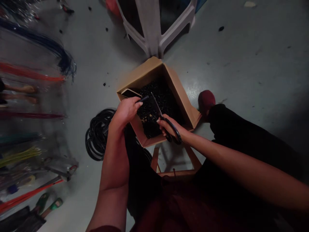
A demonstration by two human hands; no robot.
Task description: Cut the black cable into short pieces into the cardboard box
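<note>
Well, the left hand is closed around a thin black rubbery cable, and only its short end comes out past the fingers, over the box. The right hand is clamped in the loops of black-handled steel scissors, whose long blades point toward that cable end, though it is hard to tell if they touch it. Just under both hands sits an open brown cardboard box, filled with many small black cut pieces; a flat phone with tan edge lies in it just beyond the left hand. Left of this hand, on the floor, rests a coil of black cable. The cable seems light and a little stiff, but its smooth skin may slip, so it is better taken close to the end. The small pieces are light and would scatter easily.
</note>
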